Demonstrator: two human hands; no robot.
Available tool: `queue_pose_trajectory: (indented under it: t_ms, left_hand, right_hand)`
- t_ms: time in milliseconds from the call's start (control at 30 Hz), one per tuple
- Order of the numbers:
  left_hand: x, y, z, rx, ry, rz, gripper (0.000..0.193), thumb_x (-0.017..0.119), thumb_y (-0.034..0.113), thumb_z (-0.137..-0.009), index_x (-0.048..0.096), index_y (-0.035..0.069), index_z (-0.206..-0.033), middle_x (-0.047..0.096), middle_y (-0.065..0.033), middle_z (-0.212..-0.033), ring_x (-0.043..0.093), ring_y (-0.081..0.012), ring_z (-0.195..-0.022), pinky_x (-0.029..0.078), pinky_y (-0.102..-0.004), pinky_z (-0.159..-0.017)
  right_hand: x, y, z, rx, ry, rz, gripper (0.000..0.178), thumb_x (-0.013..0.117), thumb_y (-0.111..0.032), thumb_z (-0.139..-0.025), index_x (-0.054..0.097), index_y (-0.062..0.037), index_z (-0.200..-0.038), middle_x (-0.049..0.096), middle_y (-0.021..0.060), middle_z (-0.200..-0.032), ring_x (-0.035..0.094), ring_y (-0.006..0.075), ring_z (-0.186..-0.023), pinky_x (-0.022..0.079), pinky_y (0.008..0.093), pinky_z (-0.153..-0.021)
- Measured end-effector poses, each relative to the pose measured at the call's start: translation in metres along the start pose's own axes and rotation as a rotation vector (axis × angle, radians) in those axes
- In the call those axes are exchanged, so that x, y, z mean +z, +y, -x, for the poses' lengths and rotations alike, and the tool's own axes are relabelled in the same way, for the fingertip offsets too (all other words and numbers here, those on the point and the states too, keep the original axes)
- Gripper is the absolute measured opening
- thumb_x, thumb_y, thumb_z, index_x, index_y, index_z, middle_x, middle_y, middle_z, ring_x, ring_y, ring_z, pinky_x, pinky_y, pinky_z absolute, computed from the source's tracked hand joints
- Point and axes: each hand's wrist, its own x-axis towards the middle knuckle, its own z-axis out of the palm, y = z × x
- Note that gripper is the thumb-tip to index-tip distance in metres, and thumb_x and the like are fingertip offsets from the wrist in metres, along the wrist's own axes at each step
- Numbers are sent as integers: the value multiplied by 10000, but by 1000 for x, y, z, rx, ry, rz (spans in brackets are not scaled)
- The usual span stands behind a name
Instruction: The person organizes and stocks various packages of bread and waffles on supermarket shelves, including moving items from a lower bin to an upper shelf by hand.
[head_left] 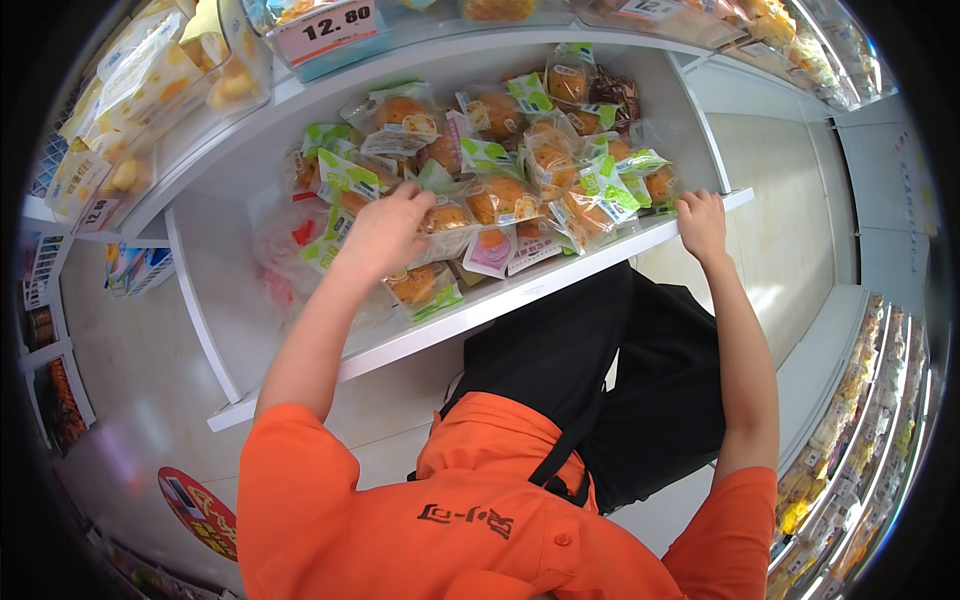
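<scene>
White shelf, piled bun packets, left hand among them, right hand on edge.

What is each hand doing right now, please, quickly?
Left hand: fingers curled down onto a clear plastic-wrapped orange bun packet in the pile; a firm grip cannot be told.
Right hand: resting on the white shelf's front edge, holding nothing.

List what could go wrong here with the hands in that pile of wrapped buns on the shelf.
1. The wrapped buns lie in a loose heap. The left hand pressing into it might nudge the packs at the front edge, like the pink-labelled pack, off the white shelf.
2. The left hand's fingers could squash the soft buns.
3. The right hand rests on the shelf's corner; leaning there may strain it.
</scene>
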Motion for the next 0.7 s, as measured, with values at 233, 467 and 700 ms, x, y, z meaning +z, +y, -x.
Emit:
queue_pose_trajectory:
  t_ms: [233,467,700]
  left_hand:
    - [-13,-6,3,-35,53,-54,88,585,19,-691,558,56,-765,567,-84,-852,591,-317,-819,464,-410,-675]
    - [-41,-15,10,-139,449,31,106,605,99,-769,517,42,-753,543,-97,-769,557,-306,-685,437,-387,-612]
    - [-52,-30,15,-258,596,-20,186,636,165,-811,501,40,-787,549,-98,-709,532,-264,-602,424,-360,-570]
  right_hand:
    - [-1,0,-2,13,-29,2,313,429,-253,-851,673,-57,-865,593,167,-948,517,347,-977,311,450,-1021]
    - [-4,-2,-1,19,2,2,323,422,-250,-852,682,-64,-896,592,166,-948,513,348,-984,312,443,-1022]
    - [-7,-5,-3,41,-48,14,330,411,-246,-855,679,-58,-895,593,162,-953,512,344,-989,300,445,-1034]
